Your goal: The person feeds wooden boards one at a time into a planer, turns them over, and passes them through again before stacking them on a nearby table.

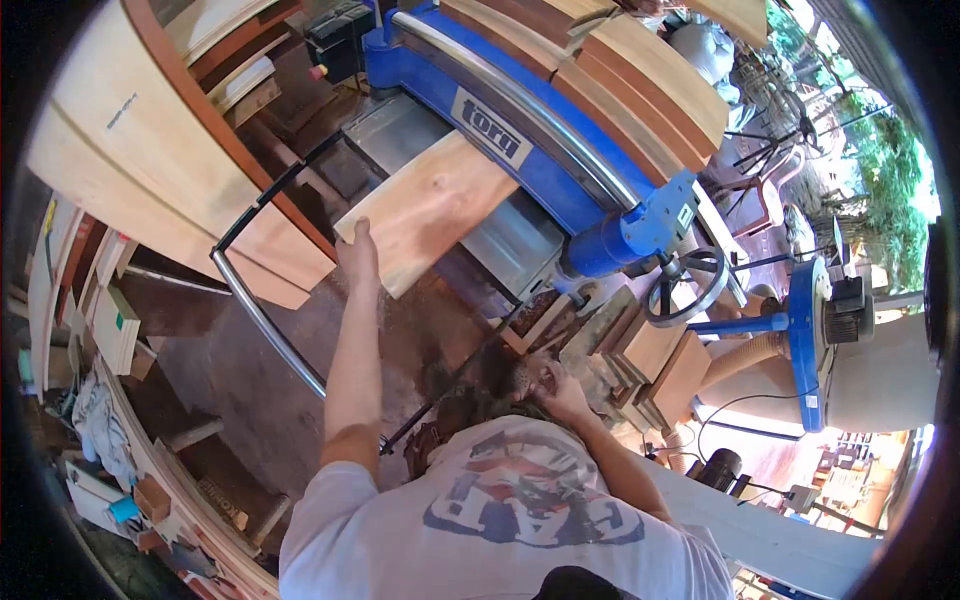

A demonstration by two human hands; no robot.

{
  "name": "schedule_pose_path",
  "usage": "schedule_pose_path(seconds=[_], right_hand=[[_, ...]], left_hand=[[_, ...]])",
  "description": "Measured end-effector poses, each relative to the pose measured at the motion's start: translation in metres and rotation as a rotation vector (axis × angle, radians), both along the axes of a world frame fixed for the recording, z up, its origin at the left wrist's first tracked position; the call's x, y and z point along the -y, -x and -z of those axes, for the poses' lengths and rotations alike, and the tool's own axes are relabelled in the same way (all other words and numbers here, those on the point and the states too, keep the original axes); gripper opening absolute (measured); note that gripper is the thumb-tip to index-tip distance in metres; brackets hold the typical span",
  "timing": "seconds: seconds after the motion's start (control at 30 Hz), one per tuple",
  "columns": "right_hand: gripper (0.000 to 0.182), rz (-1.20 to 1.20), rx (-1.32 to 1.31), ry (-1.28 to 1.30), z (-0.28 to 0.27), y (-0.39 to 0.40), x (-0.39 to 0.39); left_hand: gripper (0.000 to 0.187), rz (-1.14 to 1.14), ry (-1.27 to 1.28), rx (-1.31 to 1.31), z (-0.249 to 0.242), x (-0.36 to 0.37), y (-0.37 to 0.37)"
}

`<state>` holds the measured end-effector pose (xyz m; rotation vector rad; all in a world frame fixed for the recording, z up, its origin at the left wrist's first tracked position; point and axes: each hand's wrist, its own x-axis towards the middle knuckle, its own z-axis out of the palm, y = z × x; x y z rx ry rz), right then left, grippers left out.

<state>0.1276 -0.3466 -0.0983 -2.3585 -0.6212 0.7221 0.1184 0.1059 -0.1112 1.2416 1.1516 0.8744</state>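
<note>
A pale wooden board [430, 210] lies partly under the blue planer [500, 100] marked "torq", resting across its metal bed [515, 245]. At the board's near end, my left hand [360, 258] grips the edge, thumb on top and the other fingers hidden beneath. My right hand [558, 390] is low, close to my body, beside stacked wood blocks [640, 365]. Its fingers look curled, and whatever they may hold is too dark to make out. A handwheel [690, 287] stands out from the planer's right side.
Long boards [150, 150] lean at the left, near a bent metal bar [265, 330] on the planer. Curved reddish and pale planks [640, 80] rest on top of the machine. To the right stand a blue dust-collector housing [805, 345] and a hose [740, 360].
</note>
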Motion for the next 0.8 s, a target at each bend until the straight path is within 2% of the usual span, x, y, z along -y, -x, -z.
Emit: schedule_pose_path(seconds=[0.07,0.1,0.2,0.27,0.37,0.47,0.53,0.63,0.67,0.77,0.8], right_hand=[[0.054,0.036,-0.076,0.032,-0.009,-0.007,-0.003],[0.051,0.056,-0.078,0.038,-0.010,-0.010,-0.004],[0.045,0.085,-0.072,0.059,-0.007,-0.026,-0.008],[0.045,0.075,-0.059,0.083,0.005,-0.034,-0.005],[0.046,-0.081,0.217,-0.065,0.028,-0.048,-0.001],[0.044,0.011,-0.019,-0.018,0.017,-0.060,-0.014],[0.047,0.045,-0.031,-0.057,0.017,-0.068,-0.015],[0.052,0.161,-0.083,-0.102,0.025,-0.068,0.002],[0.054,0.217,-0.105,-0.114,0.028,-0.066,0.012],[0.059,0.551,-0.221,-0.066,-0.004,-0.045,0.044],[0.060,0.606,-0.196,-0.084,0.038,-0.038,0.074]], left_hand=[[0.068,0.056,0.007,-0.038,0.028,-0.012,-0.023],[0.067,-0.063,-0.005,-0.210,0.004,0.001,-0.037],[0.066,-0.182,-0.155,-0.298,-0.002,0.005,-0.051],[0.075,-0.070,-0.160,-0.314,-0.011,0.009,-0.046],[0.080,-0.065,-0.209,-0.332,-0.015,0.012,-0.059],[0.080,-0.116,-0.239,-0.398,-0.005,0.009,-0.071],[0.077,-0.131,-0.249,-0.410,0.004,0.009,-0.077],[0.073,-0.075,-0.227,-0.371,0.005,0.007,-0.084],[0.069,-0.174,-0.386,-0.481,0.035,-0.002,-0.089],[0.064,-0.035,-0.264,-0.603,0.045,-0.014,-0.094],[0.064,0.006,-0.219,-0.625,0.046,-0.014,-0.094]])
